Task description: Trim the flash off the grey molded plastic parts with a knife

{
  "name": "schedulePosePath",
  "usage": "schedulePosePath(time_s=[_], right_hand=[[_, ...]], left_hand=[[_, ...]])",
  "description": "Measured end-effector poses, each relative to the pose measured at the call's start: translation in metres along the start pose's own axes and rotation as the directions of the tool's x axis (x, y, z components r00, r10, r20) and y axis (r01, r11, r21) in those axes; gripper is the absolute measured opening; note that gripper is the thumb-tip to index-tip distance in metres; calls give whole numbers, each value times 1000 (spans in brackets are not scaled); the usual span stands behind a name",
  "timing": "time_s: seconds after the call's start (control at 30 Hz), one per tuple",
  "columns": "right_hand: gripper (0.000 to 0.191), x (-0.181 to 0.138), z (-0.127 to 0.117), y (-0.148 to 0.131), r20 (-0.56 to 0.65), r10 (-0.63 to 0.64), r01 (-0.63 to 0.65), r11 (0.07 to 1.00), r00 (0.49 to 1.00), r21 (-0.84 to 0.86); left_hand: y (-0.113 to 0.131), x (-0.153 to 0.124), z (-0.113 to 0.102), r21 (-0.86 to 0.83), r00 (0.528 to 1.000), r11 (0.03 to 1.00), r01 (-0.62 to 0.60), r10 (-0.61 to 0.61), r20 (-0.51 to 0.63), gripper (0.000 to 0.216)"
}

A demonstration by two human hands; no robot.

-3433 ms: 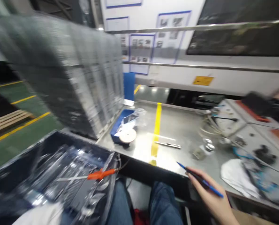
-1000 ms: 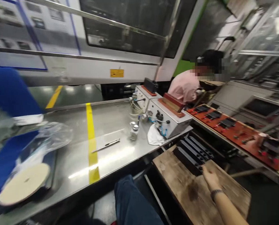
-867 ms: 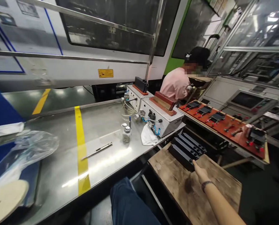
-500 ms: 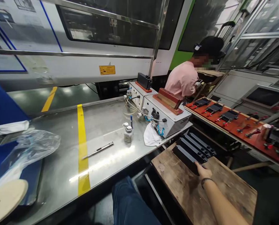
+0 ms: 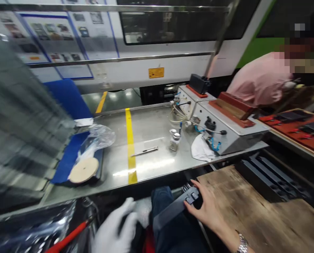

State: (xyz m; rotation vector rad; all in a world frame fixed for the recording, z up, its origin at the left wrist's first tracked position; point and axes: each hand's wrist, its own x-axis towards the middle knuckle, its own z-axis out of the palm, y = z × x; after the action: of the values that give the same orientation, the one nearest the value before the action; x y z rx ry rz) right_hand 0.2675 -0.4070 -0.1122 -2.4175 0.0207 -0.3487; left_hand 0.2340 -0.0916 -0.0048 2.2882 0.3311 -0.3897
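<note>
My right hand (image 5: 205, 208) grips one end of a long black plastic part (image 5: 175, 208). The part lies slantwise over my lap in blue jeans (image 5: 160, 196), below the front edge of the steel table (image 5: 151, 168). My left hand (image 5: 114, 229), in a white glove and blurred, hovers low beside my left knee. Its fingers are spread and it sits a little short of the part's lower end. More black parts (image 5: 274, 175) lie in a row at the far side of a worn wooden board (image 5: 254, 211) on my right.
On the table are a yellow stripe (image 5: 130, 154), a metal pen-like tool (image 5: 146, 151), a small bottle (image 5: 174, 143), a white cloth (image 5: 201, 149) and a grey control box (image 5: 226, 131). A blue tray with a white disc (image 5: 83, 170) and tall blurred stacks (image 5: 19, 133) stand left. A person in pink (image 5: 259, 79) works at right.
My right hand lifted one black part off the row by the wooden board and brought it left onto my lap. My gloved left hand came into view. The view swung left and down.
</note>
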Motion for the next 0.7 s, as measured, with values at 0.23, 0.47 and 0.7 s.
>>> schedulePosePath(time_s=[0.23,0.47,0.7], right_hand=[[74,13,40,-108,269,-527,490,849,806,197],[24,155,103,-99,309,-505,527,850,806,15],[22,198,147,-72,316,-476,547,814,821,-195]], left_hand=[[18,2,51,45,979,986,160,-165,120,51],[-21,-42,3,-521,917,795,309,-395,-59,44],[2,-65,-18,-734,902,641,226,-421,-89,30]])
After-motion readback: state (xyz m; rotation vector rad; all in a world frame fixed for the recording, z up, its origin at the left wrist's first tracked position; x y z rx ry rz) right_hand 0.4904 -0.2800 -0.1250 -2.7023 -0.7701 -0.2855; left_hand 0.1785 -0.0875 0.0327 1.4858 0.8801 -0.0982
